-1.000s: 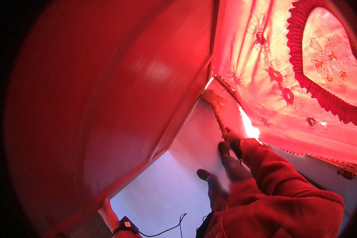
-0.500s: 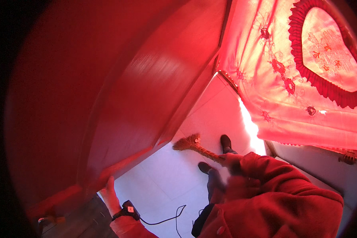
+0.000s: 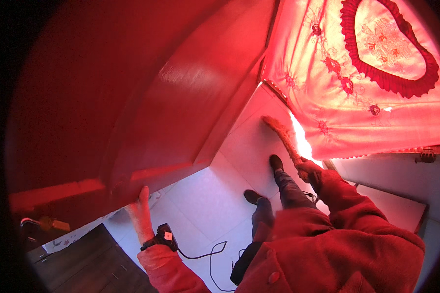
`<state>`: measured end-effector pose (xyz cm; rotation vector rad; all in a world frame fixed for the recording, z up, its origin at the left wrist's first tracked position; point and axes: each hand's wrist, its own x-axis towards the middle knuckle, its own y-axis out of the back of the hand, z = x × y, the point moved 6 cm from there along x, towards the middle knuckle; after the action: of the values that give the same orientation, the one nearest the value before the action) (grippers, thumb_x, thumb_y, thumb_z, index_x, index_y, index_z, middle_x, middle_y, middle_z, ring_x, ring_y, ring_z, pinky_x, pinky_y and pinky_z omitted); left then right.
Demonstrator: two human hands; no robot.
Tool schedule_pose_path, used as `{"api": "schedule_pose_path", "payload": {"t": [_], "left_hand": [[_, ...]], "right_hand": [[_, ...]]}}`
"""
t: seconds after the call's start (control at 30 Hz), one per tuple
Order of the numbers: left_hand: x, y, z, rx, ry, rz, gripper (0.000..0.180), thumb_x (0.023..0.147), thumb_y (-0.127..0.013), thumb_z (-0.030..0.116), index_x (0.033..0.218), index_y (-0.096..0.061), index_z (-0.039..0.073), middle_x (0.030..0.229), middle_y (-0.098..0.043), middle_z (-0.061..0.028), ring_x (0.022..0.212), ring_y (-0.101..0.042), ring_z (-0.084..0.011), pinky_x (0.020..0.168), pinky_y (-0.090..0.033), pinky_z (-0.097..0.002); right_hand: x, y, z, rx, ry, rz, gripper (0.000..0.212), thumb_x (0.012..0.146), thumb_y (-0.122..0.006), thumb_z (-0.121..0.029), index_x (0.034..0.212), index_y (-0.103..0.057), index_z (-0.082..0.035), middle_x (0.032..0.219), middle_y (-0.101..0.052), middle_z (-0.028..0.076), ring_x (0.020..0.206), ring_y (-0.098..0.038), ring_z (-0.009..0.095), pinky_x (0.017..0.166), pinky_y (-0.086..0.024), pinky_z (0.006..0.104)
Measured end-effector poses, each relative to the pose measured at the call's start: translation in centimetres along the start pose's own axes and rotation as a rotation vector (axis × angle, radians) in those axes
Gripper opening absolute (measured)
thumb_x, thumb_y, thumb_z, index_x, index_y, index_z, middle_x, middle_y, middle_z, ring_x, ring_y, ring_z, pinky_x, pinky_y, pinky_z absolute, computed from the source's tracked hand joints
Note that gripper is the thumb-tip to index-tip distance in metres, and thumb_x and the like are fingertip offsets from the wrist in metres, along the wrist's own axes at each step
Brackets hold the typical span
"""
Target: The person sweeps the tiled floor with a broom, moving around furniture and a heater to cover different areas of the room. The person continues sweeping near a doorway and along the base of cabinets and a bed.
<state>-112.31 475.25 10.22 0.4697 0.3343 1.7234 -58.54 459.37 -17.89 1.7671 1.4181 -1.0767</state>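
Observation:
A large red door fills the left side. At its lower edge is my left hand, the thumb up against the door face and the other fingers partly hidden at the edge. A black device on a band sits on that wrist, with a thin cable trailing from it. My right hand is closed round the handle of a straw broom. The broom's bristle end points away from me, close to the bright gap under a curtain.
An embroidered curtain with a ruffled heart hangs at the right. Pale floor tiles lie under my dark shoes. A dark wooden surface is at the lower left, near a padlock on the door. A pale panel stands at the right.
The broom has swung away from the door toward the curtain's gap, with my right hand moving up and right. My left hand stays at the door edge; the door's lower edge sits higher in view.

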Motion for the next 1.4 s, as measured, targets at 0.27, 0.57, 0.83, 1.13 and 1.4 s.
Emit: {"api": "schedule_pose_path", "payload": {"t": [0.27,0.57,0.83,1.13,1.4], "left_hand": [[-0.8,-0.7,-0.2,-0.112,-0.034,0.023,0.055,0.075,-0.058,0.002,0.121,-0.029,-0.001,0.12,-0.037,-0.0133,0.101,-0.044,-0.0216,0.084,-0.039,-0.0323],[-3.5,-1.1,-1.3,0.043,0.074,0.064,0.054,0.078,-0.058,0.015,0.121,-0.032,-0.004,0.119,-0.041,-0.0157,0.101,-0.045,-0.022,0.088,-0.037,-0.0315],[-4.7,-2.9,0.8,0.127,0.092,-0.037,0.054,0.082,-0.052,0.016,0.124,-0.026,-0.005,0.127,-0.032,-0.0157,0.109,-0.039,-0.0232,0.094,-0.03,-0.0343],[-7.1,-5.6,5.7,0.151,0.272,0.05,0.054,0.082,-0.052,0.029,0.12,-0.033,-0.004,0.119,-0.041,-0.0144,0.102,-0.045,-0.0233,0.09,-0.037,-0.0342],[-6.5,-7.1,8.1,0.101,0.164,0.029,0.062,0.08,-0.054,0.034,0.123,-0.029,-0.003,0.119,-0.041,-0.0135,0.102,-0.044,-0.0217,0.09,-0.037,-0.0333]], "right_hand": [[0.1,-4.9,12.2,-0.142,0.079,-0.424,0.034,0.07,-0.06,-0.016,0.101,-0.05,-0.007,0.078,-0.052,0.0,0.07,-0.047,0.01,0.06,-0.039,0.0241],[-2.1,-3.8,9.9,-0.201,0.066,-0.527,0.045,0.066,-0.063,-0.023,0.107,-0.052,-0.008,0.093,-0.056,0.007,0.082,-0.053,0.014,0.073,-0.04,0.0281],[-11.2,7.2,8.7,0.243,-0.024,-0.097,0.04,0.074,-0.055,-0.019,0.112,-0.047,-0.013,0.073,-0.048,-0.001,0.052,-0.044,0.008,0.043,-0.036,0.0225],[-6.4,19.4,14.2,0.497,0.15,0.223,0.031,0.068,-0.053,-0.011,0.099,-0.049,-0.009,0.062,-0.044,0.001,0.046,-0.041,0.012,0.039,-0.033,0.0275],[-7.5,14.1,18.4,0.255,0.08,0.065,0.039,0.069,-0.053,-0.013,0.107,-0.045,-0.012,0.065,-0.046,0.003,0.045,-0.043,0.012,0.036,-0.035,0.0274]]}}
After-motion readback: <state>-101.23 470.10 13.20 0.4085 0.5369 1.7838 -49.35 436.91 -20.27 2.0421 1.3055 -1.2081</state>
